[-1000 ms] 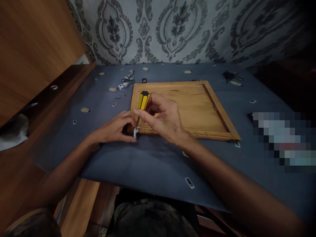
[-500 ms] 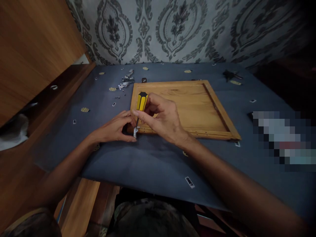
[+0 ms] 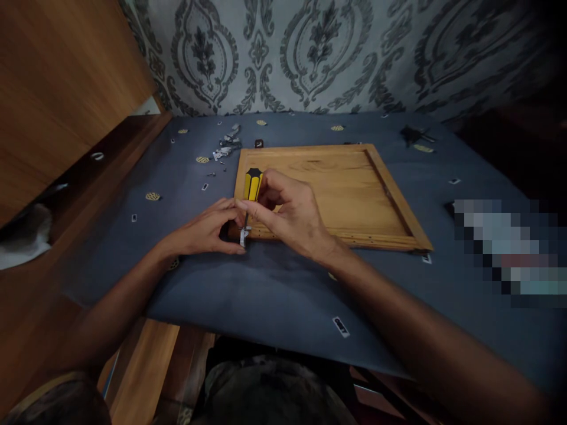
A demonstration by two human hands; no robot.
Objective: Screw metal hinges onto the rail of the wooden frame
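A screwdriver (image 3: 253, 185) with a yellow and black handle stands nearly upright in my right hand (image 3: 292, 209), my thumb and fingers closed around it. Its shaft runs down to a small metal hinge (image 3: 243, 236) at the near left corner of a framed wooden panel (image 3: 328, 195). My left hand (image 3: 212, 229) steadies the hinge, thumb at its near end and fingers by the panel's corner. The screwdriver's tip and any screw under it are too small to make out.
Several loose metal hinges (image 3: 228, 144) and small screws (image 3: 211, 174) lie beyond the panel's left side on the blue tablecloth (image 3: 283, 295). A dark object (image 3: 414, 136) rests at the back right, a blurred-out item (image 3: 509, 248) at the right. Wooden furniture (image 3: 66, 88) borders the left.
The screwdriver's handle has turned and tilted slightly to the left, with my right hand shifting a little. My left hand and the panel have stayed in place.
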